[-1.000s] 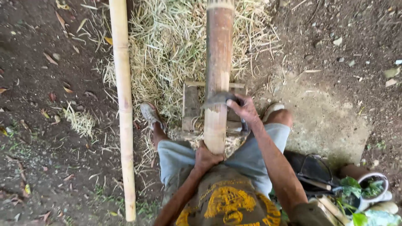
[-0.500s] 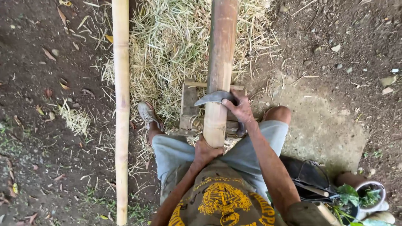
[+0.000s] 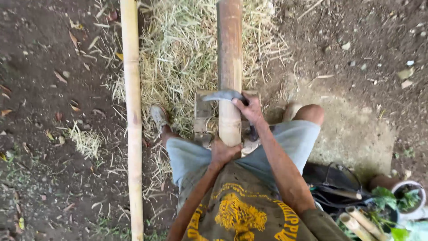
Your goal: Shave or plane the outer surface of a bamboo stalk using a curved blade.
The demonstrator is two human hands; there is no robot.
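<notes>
A long pale yellow bamboo pole (image 3: pixel 133 120) lies on the dirt ground (image 3: pixel 40 89), well to the left of the thick brown bamboo trunk (image 3: pixel 230 58), roughly parallel to it. The trunk rests on a small wooden block (image 3: pixel 203 116) over dry straw (image 3: pixel 178 53), its near end between the person's knees. The left hand (image 3: pixel 224 152) is cupped against that near end, fingers curled around it. The right hand (image 3: pixel 250 108) is clenched on the handle of a curved grey metal blade (image 3: pixel 221 96), which lies across the trunk above the block.
</notes>
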